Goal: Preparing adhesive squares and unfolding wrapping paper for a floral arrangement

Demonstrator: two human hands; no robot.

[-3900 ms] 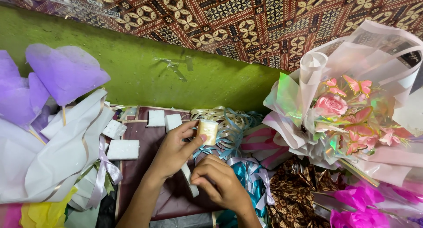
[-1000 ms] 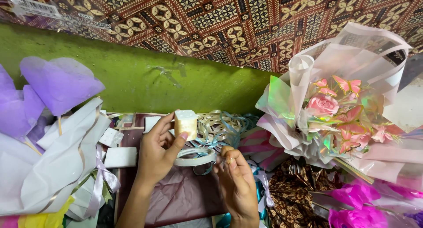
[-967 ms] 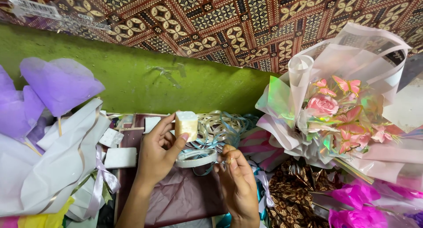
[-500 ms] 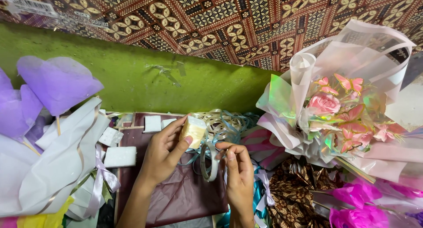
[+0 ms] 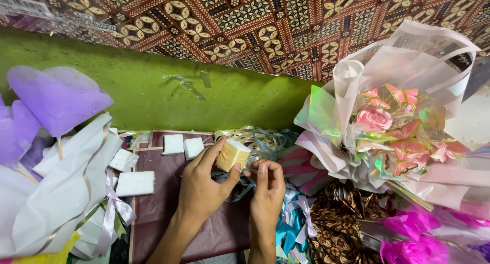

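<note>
My left hand [image 5: 204, 185] holds a small cream-yellow block [image 5: 233, 154] between thumb and fingers, above a dark maroon sheet [image 5: 163, 213]. My right hand [image 5: 265, 190] is right beside it, fingertips pinched near the block's lower right edge, on what looks like a thin ribbon strand [image 5: 240, 190]; the pinch itself is too small to tell. A tangle of pale gold and teal ribbon [image 5: 263, 141] lies just behind both hands.
White foam blocks [image 5: 135, 183] lie on the maroon sheet at left. Purple and white wrapped bouquets [image 5: 56, 157] crowd the left; a pink rose bouquet [image 5: 388, 121] in clear wrap fills the right. A green wall [image 5: 153, 90] and patterned cloth [image 5: 245, 24] stand behind.
My right hand has come up and in toward the block. My left hand has lowered the block slightly and tilted it.
</note>
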